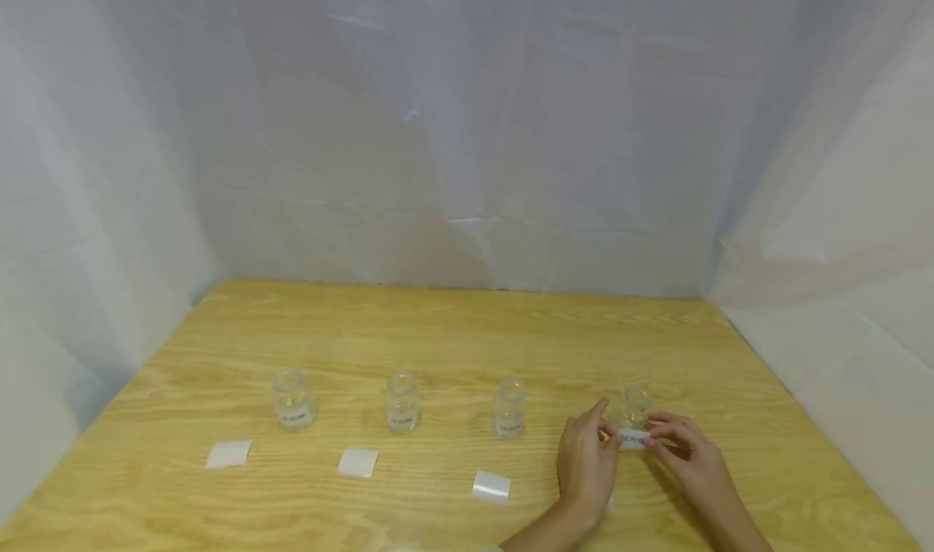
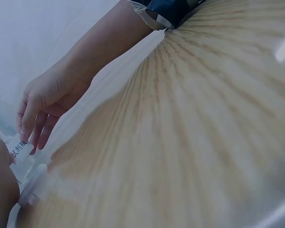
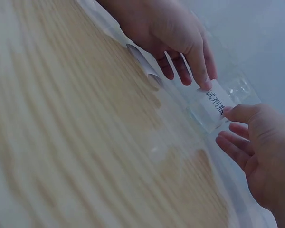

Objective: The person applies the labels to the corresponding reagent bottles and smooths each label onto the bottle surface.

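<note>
At the right of the row stands a clear glass bottle (image 1: 637, 400) with a white label (image 1: 632, 438) against its front. My left hand (image 1: 588, 461) pinches the label's left end, and my right hand (image 1: 691, 457) pinches its right end. Dark handwritten characters show on the label (image 3: 217, 100) in the right wrist view, with both thumbs on its ends. Some fingertips are hidden behind the bottle. In the left wrist view the label (image 2: 22, 148) is partly covered by the near hand.
Three more labelled glass bottles stand leftward: a far-left bottle (image 1: 293, 400), a second bottle (image 1: 402, 402) and a third bottle (image 1: 509, 408). White paper pieces (image 1: 229, 455) lie before them. A curled paper (image 3: 145, 65) lies near my left hand. White sheeting (image 1: 467, 130) surrounds the wooden table (image 1: 438, 325).
</note>
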Demonstrator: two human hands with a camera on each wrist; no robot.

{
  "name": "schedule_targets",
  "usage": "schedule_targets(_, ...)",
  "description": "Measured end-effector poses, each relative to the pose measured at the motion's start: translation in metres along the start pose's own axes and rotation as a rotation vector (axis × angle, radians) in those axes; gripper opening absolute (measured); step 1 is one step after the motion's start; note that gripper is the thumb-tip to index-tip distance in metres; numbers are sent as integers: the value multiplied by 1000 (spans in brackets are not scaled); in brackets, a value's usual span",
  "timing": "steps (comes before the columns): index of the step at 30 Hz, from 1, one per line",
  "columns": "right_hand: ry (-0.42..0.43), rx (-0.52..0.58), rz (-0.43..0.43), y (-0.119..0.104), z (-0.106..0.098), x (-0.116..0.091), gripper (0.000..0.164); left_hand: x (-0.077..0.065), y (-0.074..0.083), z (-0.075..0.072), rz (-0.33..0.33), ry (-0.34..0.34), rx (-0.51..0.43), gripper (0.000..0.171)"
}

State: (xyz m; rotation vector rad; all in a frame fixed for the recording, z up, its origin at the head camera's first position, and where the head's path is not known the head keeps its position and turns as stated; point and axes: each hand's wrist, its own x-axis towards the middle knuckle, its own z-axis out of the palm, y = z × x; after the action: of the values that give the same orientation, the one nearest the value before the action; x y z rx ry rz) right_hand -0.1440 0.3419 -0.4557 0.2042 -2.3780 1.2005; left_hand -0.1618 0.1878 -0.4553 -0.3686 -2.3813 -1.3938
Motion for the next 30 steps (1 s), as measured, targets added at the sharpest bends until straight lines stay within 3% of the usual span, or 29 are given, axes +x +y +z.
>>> schedule_targets(9,23,-31,6,4,3,2,8,4,-4,6,46,14,21,42)
schedule_targets(17,39,17,42,3,6,2,5,6,-6,10,50,57,32,41)
schedule_targets(30,64,9,131,5,8,1,7,7,-5,12,32,52,36,38)
